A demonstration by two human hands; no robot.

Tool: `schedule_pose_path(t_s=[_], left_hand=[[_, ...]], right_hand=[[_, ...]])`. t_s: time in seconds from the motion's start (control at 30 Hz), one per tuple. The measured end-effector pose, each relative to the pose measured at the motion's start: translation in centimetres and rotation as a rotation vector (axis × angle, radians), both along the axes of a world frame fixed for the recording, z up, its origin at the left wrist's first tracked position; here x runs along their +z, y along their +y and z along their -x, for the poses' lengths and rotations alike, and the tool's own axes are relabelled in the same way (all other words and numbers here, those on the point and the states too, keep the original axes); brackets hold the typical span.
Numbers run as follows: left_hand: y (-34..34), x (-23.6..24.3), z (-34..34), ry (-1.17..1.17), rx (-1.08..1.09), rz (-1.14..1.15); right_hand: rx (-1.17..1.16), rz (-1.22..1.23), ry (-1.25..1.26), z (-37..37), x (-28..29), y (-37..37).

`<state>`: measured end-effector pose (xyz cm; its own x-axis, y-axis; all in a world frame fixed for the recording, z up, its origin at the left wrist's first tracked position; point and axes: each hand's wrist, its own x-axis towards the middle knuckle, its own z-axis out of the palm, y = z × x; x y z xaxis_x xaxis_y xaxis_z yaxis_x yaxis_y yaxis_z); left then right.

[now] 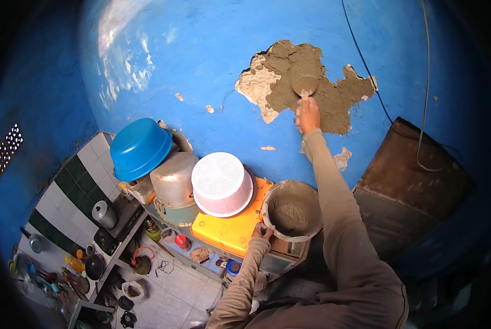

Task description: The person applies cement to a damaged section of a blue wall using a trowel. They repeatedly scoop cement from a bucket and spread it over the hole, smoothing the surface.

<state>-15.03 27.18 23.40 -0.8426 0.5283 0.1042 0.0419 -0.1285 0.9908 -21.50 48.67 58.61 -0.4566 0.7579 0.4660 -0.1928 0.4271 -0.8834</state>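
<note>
Up at the blue wall, my right hand is closed on the handle of a trowel. The trowel's rounded blade lies against a patch of wet grey-brown mortar. Along the left of this patch, pale bare wall shows where the paint and plaster are gone. Lower down, my left hand grips the near-left rim of a bucket with mortar inside. The bucket stands at the right end of a cluttered cabinet top, beside a yellow-orange lid-like piece.
A pinkish-white strainer basket, a metal pot and a blue basin crowd the cabinet top leftward. A brown board-like panel leans at the right, with cables hanging above. Kitchenware and a stove fill the lower left.
</note>
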Motion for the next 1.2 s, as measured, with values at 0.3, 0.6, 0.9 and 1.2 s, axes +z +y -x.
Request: schedule_pose_path(t_s=[0.3, 0.6, 0.9, 1.2], left_hand=[[0.4, -1.3, 0.2, -0.103, -0.051, -0.06], [0.2, -0.7, 0.0, -0.059, -0.035, 0.031], [0.6, -2.0, 0.3, -0.085, -0.034, -0.121], [0.1, 0.0, -0.4, -0.069, -0.036, -0.073]], right_hand=[[-0.302, -0.211, -0.287, -0.1, -5.6, 4.4], [-0.334, -0.416, -0.303, -1.0, -0.2, -0.7], [-0.481, -0.444, -0.446, -0.5, 4.0, 0.4], [-0.508, -0.494, -0.326, -3.9, 0.1, 5.1]])
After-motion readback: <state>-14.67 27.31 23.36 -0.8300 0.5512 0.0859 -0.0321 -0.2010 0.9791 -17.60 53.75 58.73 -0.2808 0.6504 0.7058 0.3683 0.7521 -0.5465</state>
